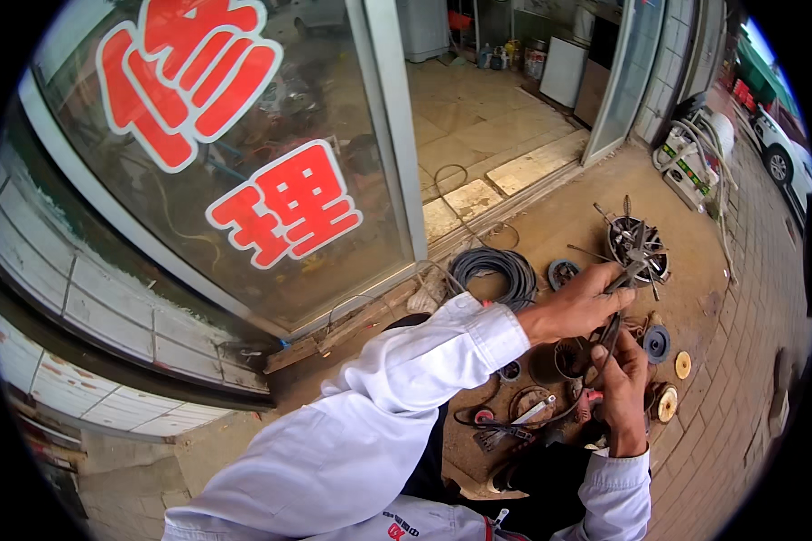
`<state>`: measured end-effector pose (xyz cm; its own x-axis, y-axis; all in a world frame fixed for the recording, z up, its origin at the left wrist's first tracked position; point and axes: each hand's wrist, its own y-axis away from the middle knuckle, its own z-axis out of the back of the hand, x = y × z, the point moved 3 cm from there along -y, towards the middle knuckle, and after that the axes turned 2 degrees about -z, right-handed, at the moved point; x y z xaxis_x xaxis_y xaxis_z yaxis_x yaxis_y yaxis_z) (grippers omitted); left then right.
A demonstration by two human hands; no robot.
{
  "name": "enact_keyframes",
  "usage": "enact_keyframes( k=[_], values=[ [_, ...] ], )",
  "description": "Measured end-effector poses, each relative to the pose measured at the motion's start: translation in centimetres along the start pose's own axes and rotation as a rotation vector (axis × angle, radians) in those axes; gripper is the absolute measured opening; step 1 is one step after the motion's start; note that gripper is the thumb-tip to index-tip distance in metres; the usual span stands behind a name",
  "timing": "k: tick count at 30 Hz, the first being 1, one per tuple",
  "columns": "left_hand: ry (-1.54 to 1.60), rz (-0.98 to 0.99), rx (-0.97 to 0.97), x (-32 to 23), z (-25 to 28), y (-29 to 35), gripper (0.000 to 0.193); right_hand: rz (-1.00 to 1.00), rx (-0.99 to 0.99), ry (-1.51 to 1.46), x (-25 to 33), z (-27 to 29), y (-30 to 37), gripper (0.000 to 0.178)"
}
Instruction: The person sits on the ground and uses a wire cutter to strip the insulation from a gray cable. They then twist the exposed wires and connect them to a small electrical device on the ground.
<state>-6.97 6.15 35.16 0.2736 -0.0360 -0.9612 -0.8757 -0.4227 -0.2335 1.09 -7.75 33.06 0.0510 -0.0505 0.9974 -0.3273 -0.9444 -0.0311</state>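
Note:
My left hand [576, 307] reaches out from a long white sleeve and grips a dark, thin metal tool [629, 273] whose tip rests on a round motor part [639, 245] with copper windings and protruding rods, lying on the ground. My right hand [624, 389] is just below it, fingers closed around the lower end of a slim dark rod-like piece [608, 339] that runs up toward the left hand. Whether both hands hold one tool or two separate ones I cannot tell.
A coil of black cable [496, 273] lies by the doorstep. Round discs and bearings [656, 343] and hand tools [514, 422] are scattered on the dirty concrete. A glass door with red characters [244, 153] stands at left. A white machine [695, 153] and a white car [785, 149] are at right.

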Motion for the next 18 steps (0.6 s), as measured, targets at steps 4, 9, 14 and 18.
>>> enact_keyframes(
  k=[4, 9, 14, 18],
  values=[
    [-0.197, -0.081, 0.003, 2.5, 0.2, -0.1, 0.043, -0.119, -0.097, -0.028, -2.8, 0.3, -1.8, 0.017],
    [0.106, -0.010, -0.016, 2.1, 2.9, -0.5, 0.045, -0.079, -0.395, -0.094, -0.7, 2.9, -2.2, 0.016],
    [-0.062, 0.022, -0.023, 1.8, 3.2, -0.1, 0.043, 0.000, -0.511, 0.169, -0.4, 5.2, -1.2, 0.033],
    [-0.056, 0.052, -0.029, 1.6, 4.0, 0.7, 0.037, 0.021, -0.467, 0.316, 0.0, 4.3, -0.8, 0.045]
  ],
)
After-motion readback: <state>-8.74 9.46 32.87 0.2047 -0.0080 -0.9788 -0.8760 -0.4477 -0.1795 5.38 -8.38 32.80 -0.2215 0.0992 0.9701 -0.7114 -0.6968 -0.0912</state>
